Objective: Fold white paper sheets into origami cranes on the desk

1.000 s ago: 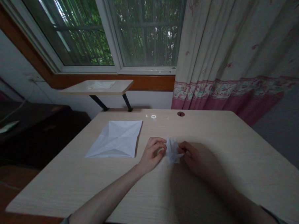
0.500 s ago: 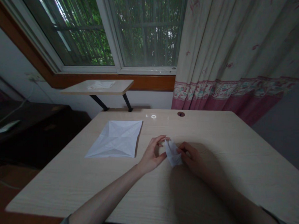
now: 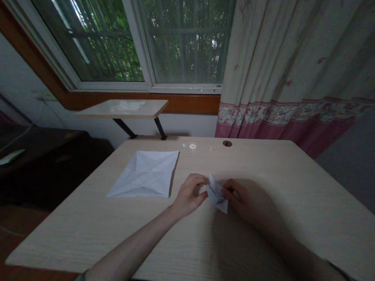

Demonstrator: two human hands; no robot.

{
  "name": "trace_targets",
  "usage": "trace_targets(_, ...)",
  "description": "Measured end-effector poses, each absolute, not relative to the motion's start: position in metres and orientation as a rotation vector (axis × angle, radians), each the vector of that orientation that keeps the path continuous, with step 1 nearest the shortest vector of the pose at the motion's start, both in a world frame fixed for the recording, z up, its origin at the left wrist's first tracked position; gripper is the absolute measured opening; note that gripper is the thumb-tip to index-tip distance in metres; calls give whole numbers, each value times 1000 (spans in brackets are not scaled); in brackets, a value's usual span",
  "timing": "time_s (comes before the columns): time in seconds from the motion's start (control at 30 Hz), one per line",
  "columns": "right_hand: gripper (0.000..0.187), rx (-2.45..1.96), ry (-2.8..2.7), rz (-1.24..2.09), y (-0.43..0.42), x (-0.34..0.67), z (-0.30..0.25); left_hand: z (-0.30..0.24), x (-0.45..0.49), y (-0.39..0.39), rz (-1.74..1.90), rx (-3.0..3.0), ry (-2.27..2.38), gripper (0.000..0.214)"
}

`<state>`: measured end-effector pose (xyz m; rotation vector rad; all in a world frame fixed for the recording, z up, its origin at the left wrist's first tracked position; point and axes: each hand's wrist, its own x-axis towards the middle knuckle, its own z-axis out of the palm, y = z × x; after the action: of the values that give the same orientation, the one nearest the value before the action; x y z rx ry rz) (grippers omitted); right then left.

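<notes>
A small folded white paper piece [image 3: 217, 194] sits between both hands near the middle of the light wooden table [image 3: 267, 169]. My left hand [image 3: 190, 194] pinches its left side with curled fingers. My right hand [image 3: 242, 199] grips its right side, fingers closed on the paper. A larger creased white paper sheet [image 3: 145, 174] lies flat on the table to the left of my left hand, untouched.
A small round hole [image 3: 227, 143] is in the table near its far edge. Behind stand a narrow side shelf [image 3: 123, 108] under the window and a floral curtain [image 3: 302, 67] at the right. A dark cabinet [image 3: 34, 158] stands left of the table.
The folded paper piece has been turned and tilted between my fingers, its lower corner now pointing down-right. Both hands stayed in about the same place.
</notes>
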<state>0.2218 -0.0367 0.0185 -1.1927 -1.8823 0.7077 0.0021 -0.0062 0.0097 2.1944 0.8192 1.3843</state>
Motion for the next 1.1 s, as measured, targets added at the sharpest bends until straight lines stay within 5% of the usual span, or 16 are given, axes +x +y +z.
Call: trace_targets(1.1, 16, -1083, -1870, 909, -28, 228, 1, 1, 2, -5, 1501, 2345, 859, 15)
